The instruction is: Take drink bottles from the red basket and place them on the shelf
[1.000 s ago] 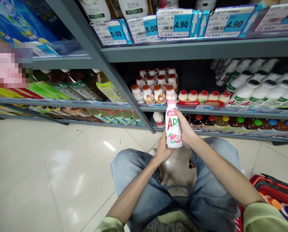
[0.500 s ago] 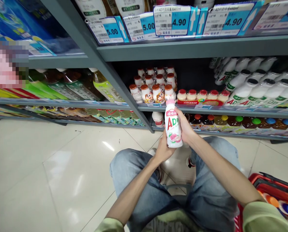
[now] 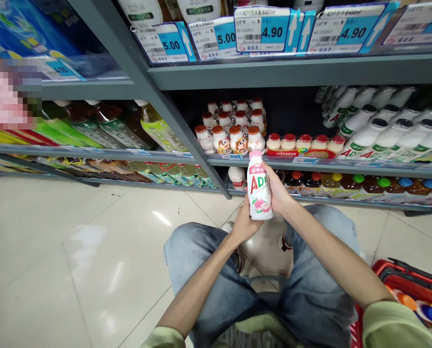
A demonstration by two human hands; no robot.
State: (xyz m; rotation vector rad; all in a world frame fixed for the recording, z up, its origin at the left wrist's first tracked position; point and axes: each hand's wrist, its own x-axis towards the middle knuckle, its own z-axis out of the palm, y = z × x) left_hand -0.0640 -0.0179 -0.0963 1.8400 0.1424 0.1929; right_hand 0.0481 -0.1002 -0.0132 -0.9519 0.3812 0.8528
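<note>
I hold a white drink bottle (image 3: pixel 259 188) with a pink cap, red "AD" letters and a peach picture upright in front of me, above my knees. My left hand (image 3: pixel 244 223) grips its lower left side from below. My right hand (image 3: pixel 279 192) wraps around its right side and back. Just beyond the bottle is a grey shelf (image 3: pixel 310 166) with small red-capped cartoon bottles (image 3: pixel 232 137) and a row of larger white AD bottles (image 3: pixel 386 130).
A red shopping basket (image 3: pixel 411 290) with goods stands at my lower right. Price tags (image 3: pixel 262 31) line the upper shelf edge. Green tea bottles (image 3: pixel 107 128) fill the left shelf. Coloured-cap bottles (image 3: pixel 357 186) stand on the bottom shelf. Glossy tile floor (image 3: pixel 74 251) spreads to the left.
The view shifted very slightly; the bottle and both hands stay in almost the same place.
</note>
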